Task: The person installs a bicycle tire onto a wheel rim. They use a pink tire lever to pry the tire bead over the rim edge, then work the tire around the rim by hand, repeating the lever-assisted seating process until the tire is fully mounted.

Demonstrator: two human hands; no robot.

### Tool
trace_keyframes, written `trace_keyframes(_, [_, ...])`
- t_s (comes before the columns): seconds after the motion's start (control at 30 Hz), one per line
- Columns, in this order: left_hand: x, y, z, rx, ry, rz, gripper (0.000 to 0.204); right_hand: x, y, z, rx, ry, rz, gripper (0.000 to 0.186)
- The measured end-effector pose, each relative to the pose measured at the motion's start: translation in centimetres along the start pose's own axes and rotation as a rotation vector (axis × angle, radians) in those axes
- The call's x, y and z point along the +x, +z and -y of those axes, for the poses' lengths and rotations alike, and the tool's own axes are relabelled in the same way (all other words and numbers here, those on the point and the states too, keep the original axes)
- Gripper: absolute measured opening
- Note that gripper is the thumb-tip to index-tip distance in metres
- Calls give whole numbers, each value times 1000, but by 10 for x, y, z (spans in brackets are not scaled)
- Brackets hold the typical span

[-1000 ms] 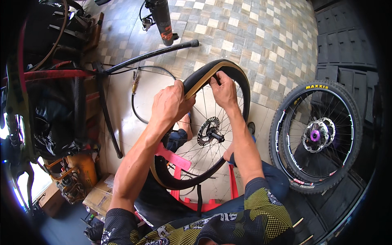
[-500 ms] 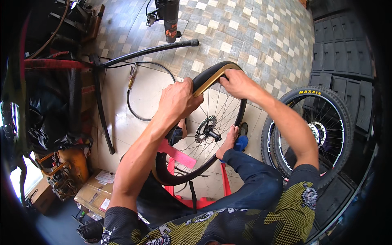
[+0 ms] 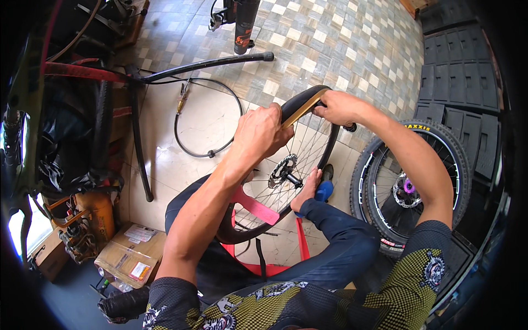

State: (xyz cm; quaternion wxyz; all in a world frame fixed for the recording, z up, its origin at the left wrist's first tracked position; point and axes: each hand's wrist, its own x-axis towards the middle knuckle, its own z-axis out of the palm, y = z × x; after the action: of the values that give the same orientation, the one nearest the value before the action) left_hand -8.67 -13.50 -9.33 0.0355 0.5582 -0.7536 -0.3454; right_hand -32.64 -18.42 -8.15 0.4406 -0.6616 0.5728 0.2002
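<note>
A spoked bicycle wheel stands tilted between my legs, its black tyre [image 3: 331, 146] having a tan sidewall [image 3: 302, 114] along the top. My left hand [image 3: 260, 132] is wrapped round the upper left of the tyre, thumb along the sidewall. At the upper right, my right hand [image 3: 336, 106] has its fingers curled over the tyre edge. Between the hands the sidewall bulges over the rim; whether its bead is seated I cannot tell. The hub carries a disc brake rotor [image 3: 282, 170]. A flat pink strip [image 3: 259, 210] crosses the wheel's lower left, partly behind my left forearm.
My bare foot [image 3: 309, 190] rests beside the wheel. At right stand wheels with a knobby tyre [image 3: 465, 159] near black panels [image 3: 459, 80]. A black air hose [image 3: 179, 137] curls on the floor beside a stand leg [image 3: 209, 67]. Left are a cardboard box [image 3: 129, 256] and yellow compressor [image 3: 96, 217].
Both hands have moved right with the top of the wheel, still gripping the tyre. The whole view has also shifted slightly. A small black knob now shows beside my right hand.
</note>
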Motion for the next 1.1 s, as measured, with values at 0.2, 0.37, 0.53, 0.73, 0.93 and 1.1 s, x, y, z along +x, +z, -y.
trace_keyframes(0.2, [-1,1,1,20,2,-9,41,4,-10,7,-76,80,84,43])
trace_keyframes(0.37, [-1,2,-4,17,-19,-3,41,12,-45,-2,-431,-39,90,53])
trace_keyframes(0.53, [3,-9,-16,-48,-36,86,46,11,-63,13,-441,98,156,50])
trace_keyframes(0.73, [15,-14,1,-28,-12,103,53,72,-80,50,-338,454,366,35])
trace_keyframes(0.93, [-20,-43,76,-397,-85,174,55,95,-66,60,-376,214,241,33])
trace_keyframes(1.1, [-133,-68,106,-660,-277,95,51,90,-59,19,-252,124,123,38])
